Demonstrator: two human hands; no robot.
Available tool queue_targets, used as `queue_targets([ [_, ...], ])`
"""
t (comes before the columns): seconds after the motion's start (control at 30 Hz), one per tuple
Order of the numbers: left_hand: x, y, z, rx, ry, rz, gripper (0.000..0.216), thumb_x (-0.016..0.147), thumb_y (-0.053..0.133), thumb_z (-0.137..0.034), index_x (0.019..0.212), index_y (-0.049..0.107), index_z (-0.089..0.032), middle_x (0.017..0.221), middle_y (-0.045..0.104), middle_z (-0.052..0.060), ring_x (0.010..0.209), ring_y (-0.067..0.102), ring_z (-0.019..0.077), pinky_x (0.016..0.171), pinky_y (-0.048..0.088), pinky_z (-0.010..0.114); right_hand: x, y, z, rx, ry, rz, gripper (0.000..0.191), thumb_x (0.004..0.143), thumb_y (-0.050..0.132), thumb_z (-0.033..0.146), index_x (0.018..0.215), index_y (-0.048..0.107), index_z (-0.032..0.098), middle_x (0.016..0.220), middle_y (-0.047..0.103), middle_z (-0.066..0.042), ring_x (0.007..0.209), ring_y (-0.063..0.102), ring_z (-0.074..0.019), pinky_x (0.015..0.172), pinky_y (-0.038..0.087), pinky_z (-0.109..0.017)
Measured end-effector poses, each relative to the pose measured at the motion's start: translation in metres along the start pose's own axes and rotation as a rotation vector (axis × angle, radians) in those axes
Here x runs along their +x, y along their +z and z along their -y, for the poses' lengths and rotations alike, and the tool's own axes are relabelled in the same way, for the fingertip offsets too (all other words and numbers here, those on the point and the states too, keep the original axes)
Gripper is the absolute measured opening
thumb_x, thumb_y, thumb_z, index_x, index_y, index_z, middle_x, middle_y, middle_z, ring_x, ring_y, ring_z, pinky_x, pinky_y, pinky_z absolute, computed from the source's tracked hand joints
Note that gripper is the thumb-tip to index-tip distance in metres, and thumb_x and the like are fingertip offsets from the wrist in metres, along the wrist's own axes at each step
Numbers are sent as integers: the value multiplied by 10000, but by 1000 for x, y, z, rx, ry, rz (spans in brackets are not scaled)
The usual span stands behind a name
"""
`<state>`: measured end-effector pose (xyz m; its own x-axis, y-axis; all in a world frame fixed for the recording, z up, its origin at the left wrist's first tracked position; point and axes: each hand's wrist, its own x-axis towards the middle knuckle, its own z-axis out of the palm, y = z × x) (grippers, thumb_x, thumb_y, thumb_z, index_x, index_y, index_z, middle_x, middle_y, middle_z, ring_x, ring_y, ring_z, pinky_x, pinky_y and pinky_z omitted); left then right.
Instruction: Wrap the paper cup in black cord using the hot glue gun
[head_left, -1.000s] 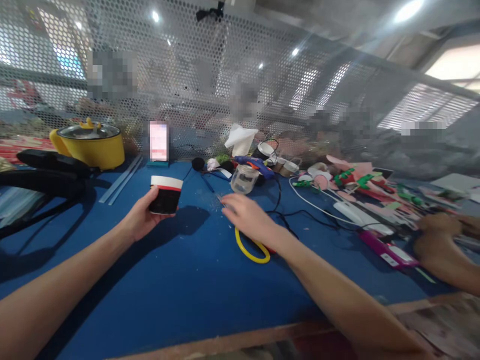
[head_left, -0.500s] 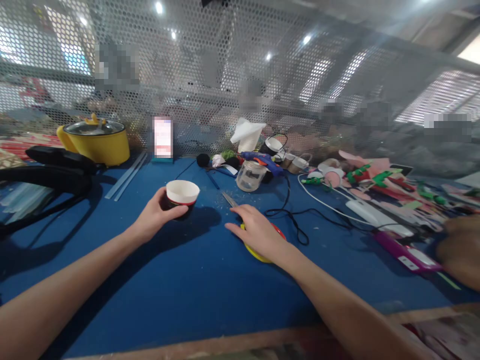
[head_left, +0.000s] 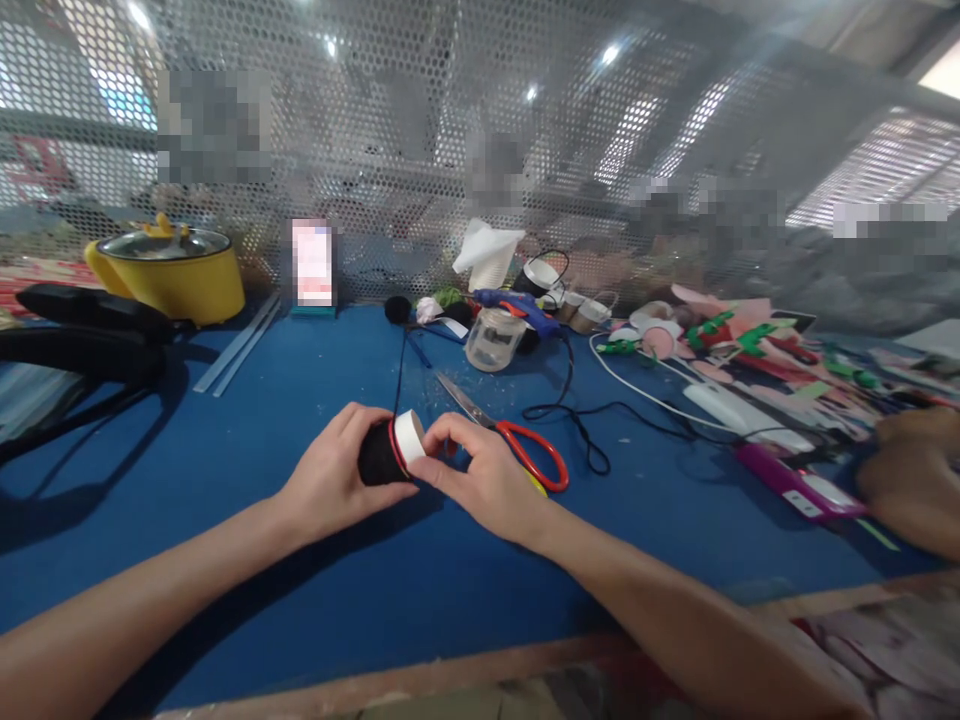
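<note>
In my left hand (head_left: 330, 465) is a paper cup (head_left: 381, 458), wrapped in black yarn with a red band below its bare white rim. The cup lies tilted on its side, its mouth facing right. My right hand (head_left: 491, 475) has thumb and fingers closed at the white rim. A black strand runs from the cup back toward a black yarn ball (head_left: 397, 310). Beside my right hand lie scissors (head_left: 551, 462) with a red handle loop, blades pointing away to the left. Something yellow under that hand is mostly hidden.
Behind stand a clear plastic jar (head_left: 495, 342), a blue glue gun (head_left: 521, 308) and a phone (head_left: 312, 262). A yellow pot (head_left: 176, 280) is at left. At right are a purple device (head_left: 795, 490), cables, pink pieces and another person's hand (head_left: 911, 480).
My left hand has tipped the cup on its side and brought it nearer. My right hand has left the scissors and moved left to the cup's rim.
</note>
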<state>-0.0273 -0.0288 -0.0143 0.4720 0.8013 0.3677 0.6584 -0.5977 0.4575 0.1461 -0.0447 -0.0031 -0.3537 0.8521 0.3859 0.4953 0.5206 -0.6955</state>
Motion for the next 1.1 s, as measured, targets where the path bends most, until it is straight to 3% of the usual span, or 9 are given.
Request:
queue_targets([
  [0.23, -2, 2, 1, 95, 69, -27, 525, 618, 576, -444, 1004, 402, -134, 918, 475, 81, 845, 453, 187, 726, 419, 329, 1, -1, -5, 86, 34, 20, 219, 824, 358, 252, 650, 455, 163, 640, 449, 9, 624, 428, -95, 598, 348, -221],
  [0.4, -2, 2, 0, 144, 129, -1, 521, 642, 550, -450, 1020, 408, -121, 936, 469, 96, 869, 440, 198, 745, 413, 336, 0, -1, -4, 79, 57, 31, 163, 790, 426, 251, 662, 459, 157, 641, 462, 11, 624, 437, -96, 602, 347, -219],
  [0.57, -2, 3, 1, 128, 110, -13, 525, 627, 563, -450, 1015, 420, -125, 939, 474, 99, 874, 446, 205, 753, 408, 353, 1, -1, -5, 101, 76, 20, 206, 820, 360, 263, 678, 470, 162, 653, 480, 4, 631, 450, -101, 595, 356, -223],
  [0.73, 0, 1, -4, -117, -130, 46, 536, 612, 565, -470, 997, 428, -124, 883, 519, 73, 788, 498, 186, 686, 427, 328, 2, -2, -7, 115, 45, 52, 190, 795, 416, 317, 772, 513, 156, 734, 533, -16, 699, 489, -117, 647, 376, -238],
  [0.87, 1, -1, -5, -403, -312, 142, 531, 657, 517, -472, 1054, 414, -137, 919, 550, 63, 843, 517, 199, 730, 426, 334, 3, -2, -11, 160, 74, -28, 260, 828, 344, 343, 814, 530, 162, 798, 562, -33, 771, 513, -125, 702, 387, -252],
  [0.97, 0, -2, -5, -579, -340, 203, 522, 682, 488, -459, 1089, 406, -142, 981, 554, 69, 925, 504, 219, 774, 418, 337, 7, -1, -17, 189, 128, -59, 315, 826, 327, 392, 867, 536, 159, 897, 567, -60, 854, 510, -142, 759, 380, -282],
  [1.1, -1, -2, -6, -587, -227, 299, 548, 650, 551, -403, 1118, 406, -159, 1078, 528, 74, 995, 473, 235, 826, 393, 347, 14, 0, -23, 406, 269, 87, 474, 815, 237, 494, 985, 518, 152, 964, 578, -92, 908, 516, -166, 795, 378, -332],
])
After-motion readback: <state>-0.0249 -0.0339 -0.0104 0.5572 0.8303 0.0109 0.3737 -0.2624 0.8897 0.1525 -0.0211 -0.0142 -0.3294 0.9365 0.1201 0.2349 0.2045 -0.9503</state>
